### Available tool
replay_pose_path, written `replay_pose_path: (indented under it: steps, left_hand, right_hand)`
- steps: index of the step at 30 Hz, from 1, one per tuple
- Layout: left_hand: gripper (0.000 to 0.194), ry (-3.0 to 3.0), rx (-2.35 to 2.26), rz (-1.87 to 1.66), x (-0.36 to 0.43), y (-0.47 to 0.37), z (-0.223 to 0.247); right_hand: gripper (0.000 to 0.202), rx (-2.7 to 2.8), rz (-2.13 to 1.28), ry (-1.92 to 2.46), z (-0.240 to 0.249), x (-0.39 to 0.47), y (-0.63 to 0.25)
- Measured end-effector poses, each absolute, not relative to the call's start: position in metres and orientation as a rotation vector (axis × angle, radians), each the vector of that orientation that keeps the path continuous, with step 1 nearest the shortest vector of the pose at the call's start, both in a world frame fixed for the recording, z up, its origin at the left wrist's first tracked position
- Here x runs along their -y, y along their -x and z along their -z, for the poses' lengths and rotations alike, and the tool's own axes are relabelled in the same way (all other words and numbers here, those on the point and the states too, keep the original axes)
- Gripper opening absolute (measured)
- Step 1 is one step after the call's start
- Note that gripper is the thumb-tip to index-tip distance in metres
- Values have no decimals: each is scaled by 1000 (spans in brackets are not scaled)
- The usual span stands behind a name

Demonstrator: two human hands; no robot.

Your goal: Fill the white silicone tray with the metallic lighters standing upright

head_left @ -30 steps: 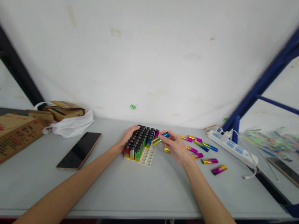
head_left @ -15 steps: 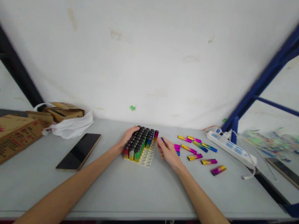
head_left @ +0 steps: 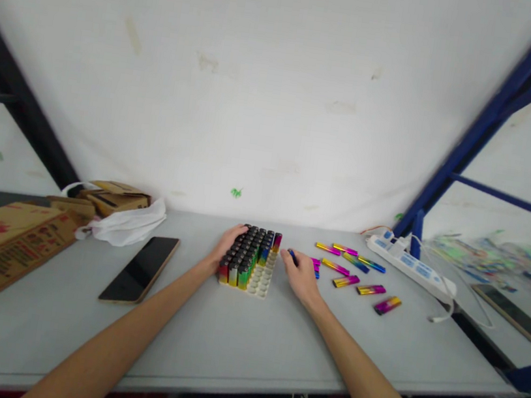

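"Two cardboard boxes [head_left: 6, 248] sit at the far left of the grey table [head_left: 225, 345], right?"

"Yes, and a white plastic bag [head_left: 128, 226] lies against the smaller one. Next comes a black phone [head_left: 141, 270], flat on the tabletop."

"What about the left hand [head_left: 227, 244]?"

"It's against the left side of a packed block of shiny tubes [head_left: 246, 249], standing upright, black ends up. Its fingertips go out of sight behind them, so I can't tell how firmly it grips."

"What are they standing in?"

"A white tray [head_left: 261, 284]; round hollows show along its near right part."

"So the hands are apart?"

"Yes, the tray's between them. The right hand [head_left: 300, 274] is just right of it, fingers closed around a tube [head_left: 293, 257], its dark blue end showing."

"And past that?"

"Loose tubes [head_left: 345, 281] lie scattered, gold, pink and blue, then a white power strip [head_left: 411, 267], and a second phone [head_left: 518, 319] at the far right."
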State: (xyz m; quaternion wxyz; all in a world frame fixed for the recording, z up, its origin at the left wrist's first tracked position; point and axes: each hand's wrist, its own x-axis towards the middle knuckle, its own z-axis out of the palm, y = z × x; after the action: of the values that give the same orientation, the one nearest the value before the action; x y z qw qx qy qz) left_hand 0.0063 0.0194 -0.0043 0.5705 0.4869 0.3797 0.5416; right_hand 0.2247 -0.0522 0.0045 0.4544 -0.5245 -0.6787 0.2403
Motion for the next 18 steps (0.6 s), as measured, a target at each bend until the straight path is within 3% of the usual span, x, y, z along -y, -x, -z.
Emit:
replay_pose_path:
  steps: [14,18]
  left_hand:
    - [26,-1119,-880,-1273,-18,-6,5]
    - [26,-1116,-875,-1276,-17,-8,3]
  right_hand:
    - [34,1829,-639,1194,-22,63,-229]
    - [36,1977,-393,1130,-30,69,-228]
